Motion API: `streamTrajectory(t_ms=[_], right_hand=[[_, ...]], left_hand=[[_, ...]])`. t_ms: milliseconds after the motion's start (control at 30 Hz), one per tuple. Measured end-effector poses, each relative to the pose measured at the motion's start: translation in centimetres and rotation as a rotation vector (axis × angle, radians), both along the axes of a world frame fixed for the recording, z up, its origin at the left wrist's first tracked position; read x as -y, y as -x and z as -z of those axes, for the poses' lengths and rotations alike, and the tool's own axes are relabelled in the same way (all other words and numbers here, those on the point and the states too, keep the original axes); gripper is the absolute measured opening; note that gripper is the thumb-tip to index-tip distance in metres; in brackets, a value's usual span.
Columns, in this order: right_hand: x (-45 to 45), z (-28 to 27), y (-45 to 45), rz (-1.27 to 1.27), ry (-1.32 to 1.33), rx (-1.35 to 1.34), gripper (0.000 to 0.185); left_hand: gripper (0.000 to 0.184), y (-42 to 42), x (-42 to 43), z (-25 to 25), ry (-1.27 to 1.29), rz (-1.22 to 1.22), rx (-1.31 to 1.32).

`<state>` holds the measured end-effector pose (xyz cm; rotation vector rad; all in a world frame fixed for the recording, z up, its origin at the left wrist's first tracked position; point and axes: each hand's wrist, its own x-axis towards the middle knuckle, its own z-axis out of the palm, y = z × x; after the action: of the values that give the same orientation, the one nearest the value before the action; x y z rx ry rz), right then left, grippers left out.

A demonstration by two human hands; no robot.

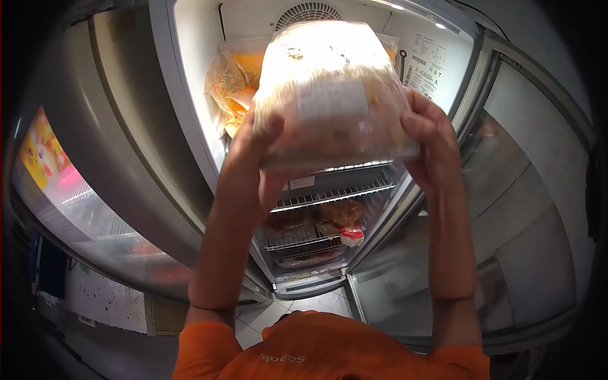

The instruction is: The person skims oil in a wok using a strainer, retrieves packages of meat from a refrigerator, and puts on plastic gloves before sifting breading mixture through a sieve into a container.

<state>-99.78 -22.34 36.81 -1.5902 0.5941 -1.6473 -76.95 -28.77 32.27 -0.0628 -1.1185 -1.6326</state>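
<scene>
Orange cloth of our shirt (316, 345) is closest to us in the head view, and our bare arms reach from it toward the fridge (183, 69). We hold a big wrapped pack (329, 123) in front of the upper part of the fridge, with our left hand (250, 149) on one side and our right hand (438, 136) on the other. Both hands' fingers (423, 104) are curled around the pack, pinching it between them, thumbs toward us; the left ones are blurred, and some in back are hidden. We seem to need both hands because the pack is wide and its slick film gives little to grip; holding it by both flanks should keep it level. Its label (335, 98) faces us, and glare whitens its top. We cannot tell whether the pack touches any shelf.

Inside the fridge, high on the left, a bag (225, 82) of orange food sits partly behind the pack. Lower in the fridge, more bags (342, 215) rest on a wire shelf (335, 195), whose bars probably let the cold air pass. A vent (310, 12) is at the fridge's top back. To the right of the fridge, its glass door (525, 209) stands swung wide, leaving our elbows room. Tiled floor (266, 315) shows below the fridge.
</scene>
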Motion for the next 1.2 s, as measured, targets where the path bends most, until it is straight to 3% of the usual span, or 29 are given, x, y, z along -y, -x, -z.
streamTrajectory(t_ms=[133,233,367,433,500,567,633,733,767,833,933,1033,1067,1167,1200], right_hand=[[4.5,-0.8,2.1,-0.214,-0.059,0.073,0.022],[6.3,0.2,1.6,-0.051,-0.139,0.259,0.022],[7.4,1.4,2.5,-0.080,-0.172,0.281,0.019],[8.7,2.4,3.7,-0.174,-0.183,0.310,0.018],[9.0,3.4,4.5,-0.271,-0.191,0.348,0.016],[8.6,4.4,4.7,-0.185,-0.208,0.378,0.015],[8.6,5.2,5.4,-0.162,-0.225,0.364,0.019],[6.3,3.5,2.6,-0.001,-0.254,0.350,0.025],[6.4,4.0,2.8,-0.012,-0.256,0.347,0.025],[6.5,5.0,3.6,0.048,-0.149,0.211,0.027],[4.5,8.4,3.0,0.287,-0.001,0.048,0.019],[1.6,11.3,0.2,0.291,-0.057,-0.130,0.019],[0.5,11.9,-0.6,0.185,-0.208,-0.124,0.019],[0.3,18.3,0.0,0.117,-0.231,-0.457,0.016],[0.1,21.1,0.4,-0.008,-0.400,-0.376,0.017]], left_hand=[[0.071,-0.1,1.6,-3.2,0.059,0.037,0.254],[0.068,0.3,2.8,-3.6,0.005,-0.015,0.329],[0.066,0.5,4.1,-3.1,0.059,-0.035,0.349],[0.066,0.6,4.6,-2.6,0.198,-0.029,0.496],[0.061,1.3,4.5,-1.4,0.199,-0.147,0.430],[0.079,1.6,5.9,0.1,0.205,-0.338,0.595],[0.076,2.2,5.1,0.5,0.201,-0.513,0.632],[0.058,2.8,4.9,1.3,0.456,-0.822,0.636],[0.051,2.9,3.9,1.6,0.374,-0.842,0.668],[0.046,3.6,2.7,3.9,0.429,-1.131,0.635],[0.048,4.4,0.5,8.6,0.473,-1.006,0.367],[0.039,3.2,-2.1,12.5,0.634,-0.939,0.573],[0.038,3.1,-2.6,14.1,0.577,-0.801,0.615],[0.036,1.8,-3.4,21.2,0.487,-0.445,0.883],[0.038,0.9,-3.5,23.2,0.394,-0.364,0.991]])
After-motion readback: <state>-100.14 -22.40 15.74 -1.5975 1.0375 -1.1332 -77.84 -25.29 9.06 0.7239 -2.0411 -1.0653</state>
